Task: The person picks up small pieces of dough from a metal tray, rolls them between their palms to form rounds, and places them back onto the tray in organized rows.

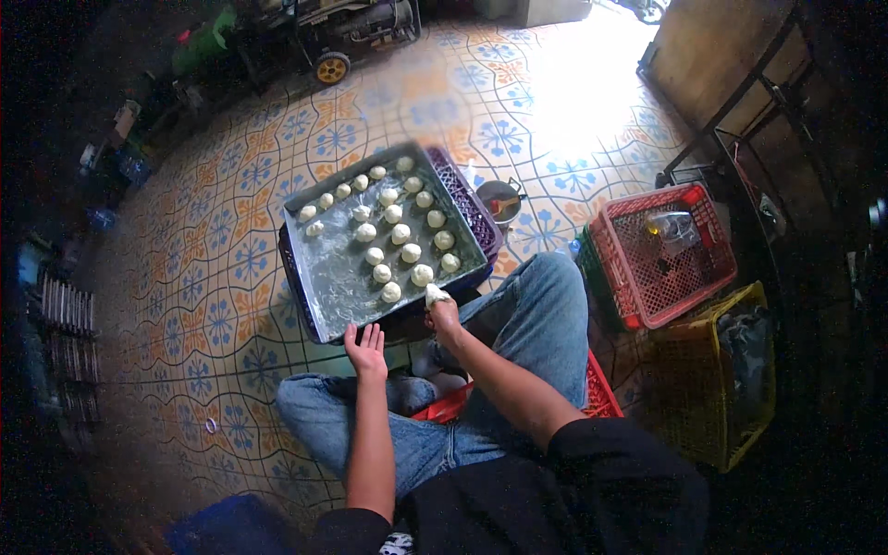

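A large square metal tray (338, 282) lies in front of me, its surface greasy and wet-looking. Several round white dough balls (400, 234) sit on it in loose rows, mostly toward its right and far sides. My right hand (444, 316) is closed around a lump of white dough (436, 293) at the tray's near right corner; part of the lump shows above the fingers. Palm up, my left hand (366, 350) is at the near edge of the tray with its fingers stretched out and nothing in it.
Under the tray stands a dark purple plastic crate (465, 199). A metal pot (500, 201) is on the tiled floor beyond it. To my right are a red crate (615, 268) holding a clear plastic bag and a yellow crate (717, 407). A wheeled machine (332, 68) stands far off.
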`<action>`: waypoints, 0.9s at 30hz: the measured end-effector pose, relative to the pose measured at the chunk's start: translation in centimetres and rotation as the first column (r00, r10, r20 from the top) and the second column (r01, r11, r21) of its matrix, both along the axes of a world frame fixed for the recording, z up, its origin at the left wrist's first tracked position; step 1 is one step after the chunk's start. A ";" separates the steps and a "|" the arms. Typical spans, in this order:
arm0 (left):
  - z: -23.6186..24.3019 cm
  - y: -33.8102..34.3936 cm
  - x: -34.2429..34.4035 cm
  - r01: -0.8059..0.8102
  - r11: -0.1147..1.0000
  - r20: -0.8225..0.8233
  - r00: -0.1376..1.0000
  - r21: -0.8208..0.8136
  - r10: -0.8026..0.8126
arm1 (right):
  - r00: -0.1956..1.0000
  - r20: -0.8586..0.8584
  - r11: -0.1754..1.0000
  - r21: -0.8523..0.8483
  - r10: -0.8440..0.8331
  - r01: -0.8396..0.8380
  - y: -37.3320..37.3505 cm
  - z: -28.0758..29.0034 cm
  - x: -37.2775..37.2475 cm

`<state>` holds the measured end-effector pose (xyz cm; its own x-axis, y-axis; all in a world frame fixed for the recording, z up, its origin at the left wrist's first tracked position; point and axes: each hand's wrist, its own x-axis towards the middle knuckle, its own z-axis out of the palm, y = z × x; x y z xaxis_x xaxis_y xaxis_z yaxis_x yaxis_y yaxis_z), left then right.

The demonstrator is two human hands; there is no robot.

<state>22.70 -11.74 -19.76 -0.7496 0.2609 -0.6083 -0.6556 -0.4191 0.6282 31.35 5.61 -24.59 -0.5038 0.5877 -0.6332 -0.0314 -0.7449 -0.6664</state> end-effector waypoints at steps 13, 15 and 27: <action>0.3 0.6 0.9 0.328 0.886 -0.222 0.885 -0.327 -0.409 | 0.982 -0.132 0.990 0.000 -0.138 0.139 0.1 0.6 0.2; 0.5 0.8 0.9 0.356 0.833 -0.200 0.860 -0.424 -0.470 | 0.987 0.010 0.986 0.021 -0.163 0.162 0.0 1.0 -0.1; 2.4 1.9 3.1 0.203 0.681 -0.486 0.562 -0.703 -0.670 | 0.872 0.149 0.578 0.696 0.466 -0.427 -6.7 1.5 1.2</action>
